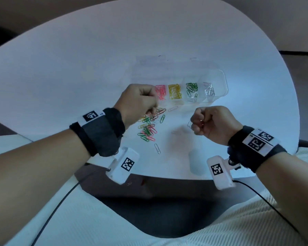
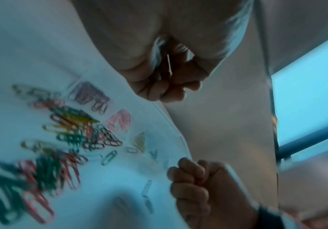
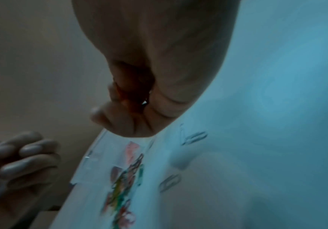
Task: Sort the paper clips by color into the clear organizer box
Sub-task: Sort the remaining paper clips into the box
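Observation:
The clear organizer box [image 1: 222, 80] lies at the table's far right, with pink clips [image 1: 161, 92], yellow clips [image 1: 175, 91], green clips [image 1: 191, 88] and silver clips [image 1: 209, 89] in separate compartments. A mixed pile of paper clips [image 1: 148, 126] lies in front of it. My left hand [image 1: 154, 107] hovers over the pile's far end, fingers curled, pinching a thin pale clip [image 2: 168, 65] seen edge-on. My right hand [image 1: 196, 124] is a fist to the right of the pile, gripping clips: a clear one [image 1: 189, 124] sticks out, and something red [image 3: 132, 96] shows inside.
Single pale clips lie apart on the white table [image 1: 78, 68]: one near the box [image 1: 172, 108], one nearer me [image 1: 157, 148]. One clip [image 1: 129, 183] lies on the dark floor below the table's front edge. Cables trail from both wrist cameras.

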### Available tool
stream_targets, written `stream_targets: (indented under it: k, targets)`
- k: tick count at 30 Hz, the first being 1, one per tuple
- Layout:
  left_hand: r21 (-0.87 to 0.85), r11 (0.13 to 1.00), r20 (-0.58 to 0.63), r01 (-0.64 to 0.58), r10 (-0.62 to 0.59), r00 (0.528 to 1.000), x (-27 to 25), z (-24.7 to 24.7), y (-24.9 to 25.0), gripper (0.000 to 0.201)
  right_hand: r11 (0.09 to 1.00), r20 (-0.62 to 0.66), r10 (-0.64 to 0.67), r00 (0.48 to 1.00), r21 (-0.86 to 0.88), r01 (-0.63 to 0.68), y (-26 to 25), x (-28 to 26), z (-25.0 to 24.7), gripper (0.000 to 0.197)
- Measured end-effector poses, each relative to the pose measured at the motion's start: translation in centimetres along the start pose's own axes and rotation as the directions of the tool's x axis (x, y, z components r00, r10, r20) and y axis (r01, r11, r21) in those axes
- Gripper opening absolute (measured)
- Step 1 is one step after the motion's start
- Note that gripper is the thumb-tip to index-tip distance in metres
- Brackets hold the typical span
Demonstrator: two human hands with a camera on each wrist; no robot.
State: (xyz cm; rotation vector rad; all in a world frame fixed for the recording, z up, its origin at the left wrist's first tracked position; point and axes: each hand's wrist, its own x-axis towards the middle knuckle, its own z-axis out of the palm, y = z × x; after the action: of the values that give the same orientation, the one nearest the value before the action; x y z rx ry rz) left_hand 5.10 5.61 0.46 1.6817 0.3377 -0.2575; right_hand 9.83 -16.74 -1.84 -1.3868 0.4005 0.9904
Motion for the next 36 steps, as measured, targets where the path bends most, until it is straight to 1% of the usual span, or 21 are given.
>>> stream_targets:
  k: [2, 3, 6, 8, 9, 10, 11, 12, 13, 14, 15, 16, 17, 20, 22, 26, 31, 32, 33, 35, 36]
  targets:
    - [-0.246, 0.963, -0.013, 0.109, -0.116, 0.993, 0.1, -0.3, 0.1, 0.021, 0.989, 0.079, 0.022, 0.997, 0.142, -0.033, 0.0, -0.1, 1.5, 0.019]
    - [-0.314, 0.939, -0.014, 0.142, -0.154, 0.988, 0.2, -0.3, 0.1, 0.020, 0.981, 0.095, 0.030, 0.995, 0.186, -0.048, 0.0, 0.0, 2.1, 0.019]
    - [-0.388, 0.908, -0.017, 0.161, -0.182, 0.983, 0.3, -0.2, -0.3, 0.021, 0.968, 0.090, 0.053, 0.995, 0.241, -0.073, 0.4, 1.0, 4.1, 0.017]
    - [-0.408, 0.898, -0.020, 0.165, -0.189, 0.982, 0.4, -0.2, -0.6, 0.016, 0.981, 0.023, 0.067, 0.997, 0.183, -0.070, 0.5, 2.0, 5.1, 0.028]
    - [-0.403, 0.899, -0.023, 0.171, -0.197, 0.980, 0.5, -0.2, -0.8, 0.014, 0.997, -0.045, 0.043, 0.998, 0.059, -0.040, 0.5, 2.4, 5.5, 0.033]
    - [-0.360, 0.918, -0.027, 0.166, -0.188, 0.982, 0.6, -0.3, -0.9, 0.012, 0.990, -0.120, -0.028, 0.992, -0.142, 0.010, 0.6, 2.9, 5.8, 0.037]
    - [-0.240, 0.961, -0.032, 0.138, -0.150, 0.988, 0.7, -0.2, -1.1, 0.012, 0.920, -0.174, -0.140, 0.975, -0.386, 0.063, 0.8, 3.3, 6.0, 0.038]
    - [-0.029, 0.996, -0.026, 0.085, -0.086, 0.996, 0.8, -0.3, -1.3, 0.011, 0.787, -0.192, -0.270, 0.944, -0.609, 0.101, 0.9, 3.7, 6.2, 0.037]
    - [0.231, 0.973, -0.006, 0.019, -0.018, 1.000, 0.9, -0.3, -1.7, 0.010, 0.629, -0.168, -0.374, 0.912, -0.768, 0.117, 1.1, 4.0, 6.2, 0.032]
    - [0.470, 0.882, 0.032, -0.030, 0.017, 0.999, 0.8, -0.3, -2.1, 0.008, 0.499, -0.130, -0.432, 0.893, -0.859, 0.117, 1.2, 4.3, 6.2, 0.024]
    - [0.637, 0.767, 0.085, -0.079, 0.032, 0.996, 0.8, -0.4, -2.6, 0.008, 0.407, -0.094, -0.456, 0.885, -0.906, 0.114, 1.2, 4.4, 6.2, 0.017]
    - [0.723, 0.679, 0.143, -0.126, 0.031, 0.989, 0.8, -0.5, -3.1, 0.012, 0.337, -0.065, -0.467, 0.882, -0.935, 0.110, 1.3, 4.5, 6.2, 0.017]
    - [0.767, 0.624, 0.181, -0.151, 0.015, 0.983, 0.8, -0.6, -3.6, 0.015, 0.278, -0.043, -0.469, 0.882, -0.955, 0.102, 1.3, 4.6, 6.1, 0.020]
    - [0.816, 0.561, 0.191, -0.141, -0.031, 0.981, 1.1, -0.5, -4.3, 0.017, 0.150, -0.019, -0.466, 0.884, -0.987, 0.058, 1.1, 4.7, 6.1, 0.021]
    - [0.842, 0.516, 0.216, -0.158, -0.053, 0.975, 1.1, 0.0, -4.5, 0.021, 0.124, -0.028, -0.462, 0.886, -0.992, 0.033, 0.9, 4.9, 6.3, 0.017]
    - [0.870, 0.432, 0.294, -0.236, -0.071, 0.953, 1.2, 1.0, -5.0, 0.024, 0.181, -0.061, -0.427, 0.902, -0.983, 0.019, 0.7, 5.2, 6.3, 0.013]
    - [0.883, 0.378, 0.322, -0.277, -0.058, 0.945, 1.4, 1.5, -5.3, 0.021, 0.359, -0.113, -0.438, 0.892, -0.931, 0.059, 1.2, 4.9, 5.2, 0.012]
    - [0.888, 0.369, 0.313, -0.273, -0.054, 0.948, 1.4, 1.5, -5.3, 0.018, 0.422, -0.123, -0.421, 0.899, -0.903, 0.075, 1.4, 4.7, 5.0, 0.014]
    - [0.891, 0.368, 0.307, -0.267, -0.053, 0.950, 1.5, 1.5, -5.5, 0.015, 0.545, -0.152, -0.382, 0.912, -0.833, 0.090, 1.6, 4.5, 4.9, 0.016]
    - [0.890, 0.384, 0.288, -0.245, -0.056, 0.956, 1.5, 1.5, -5.3, 0.010, 0.851, -0.211, -0.226, 0.951, -0.518, 0.087, 1.8, 3.8, 4.7, 0.026]
    - [0.885, 0.407, 0.267, -0.226, -0.045, 0.963, 1.3, 1.5, -5.1, 0.009, 0.943, -0.208, -0.141, 0.968, -0.325, 0.067, 2.0, 3.4, 4.6, 0.030]
